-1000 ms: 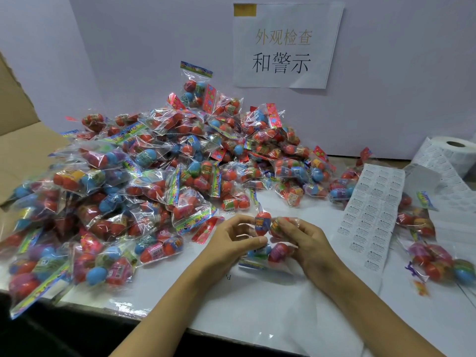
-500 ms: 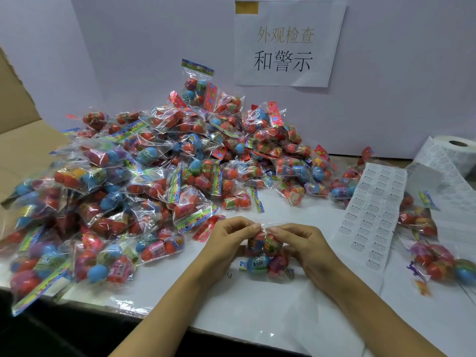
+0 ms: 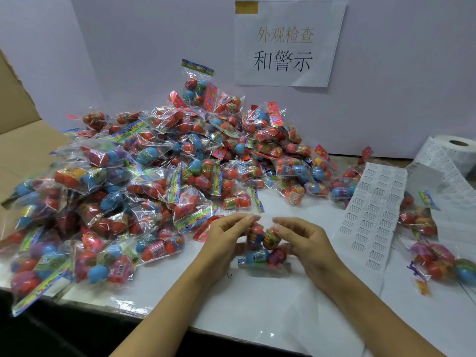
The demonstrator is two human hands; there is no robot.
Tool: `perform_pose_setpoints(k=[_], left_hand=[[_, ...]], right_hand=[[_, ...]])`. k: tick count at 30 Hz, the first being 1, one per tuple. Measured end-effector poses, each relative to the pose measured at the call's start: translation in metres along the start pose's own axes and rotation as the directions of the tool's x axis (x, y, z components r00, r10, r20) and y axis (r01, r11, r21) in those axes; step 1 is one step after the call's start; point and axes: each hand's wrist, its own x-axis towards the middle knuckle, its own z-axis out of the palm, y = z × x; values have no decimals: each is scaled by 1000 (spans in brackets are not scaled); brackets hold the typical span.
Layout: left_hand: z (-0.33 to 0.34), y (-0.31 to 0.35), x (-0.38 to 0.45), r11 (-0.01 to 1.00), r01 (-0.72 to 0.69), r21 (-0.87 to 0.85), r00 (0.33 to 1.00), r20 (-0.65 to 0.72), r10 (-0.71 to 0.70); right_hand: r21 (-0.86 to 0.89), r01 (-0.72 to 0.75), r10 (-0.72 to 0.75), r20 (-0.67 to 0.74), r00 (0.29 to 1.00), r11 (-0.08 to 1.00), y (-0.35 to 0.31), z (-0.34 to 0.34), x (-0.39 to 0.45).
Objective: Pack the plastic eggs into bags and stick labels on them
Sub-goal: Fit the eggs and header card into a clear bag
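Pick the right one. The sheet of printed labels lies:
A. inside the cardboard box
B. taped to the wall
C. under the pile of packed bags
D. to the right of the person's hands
D: the label sheet lies flat on the table, right of the right hand.

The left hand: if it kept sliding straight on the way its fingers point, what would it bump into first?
Most likely the right hand. The left hand points rightward across the top of the bag of eggs both pinch, and the fingertips nearly meet, though depth is hard to judge.
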Motion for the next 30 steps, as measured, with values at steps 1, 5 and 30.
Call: perform_pose_setpoints(k=[1, 5, 30], left_hand=[[0, 1, 0, 1000, -16, -23, 998, -53, 15], [-5, 4, 2, 996, -71, -53, 978, -198, 59], [-3, 3, 3, 998, 36, -54, 999, 4, -36]], right_hand=[[-66, 36, -40, -66, 997, 997, 1, -1, 0], [-249, 187, -245, -227, 943, 950, 1, -5, -1], [167, -90, 59, 185, 981, 982, -1, 0, -2]])
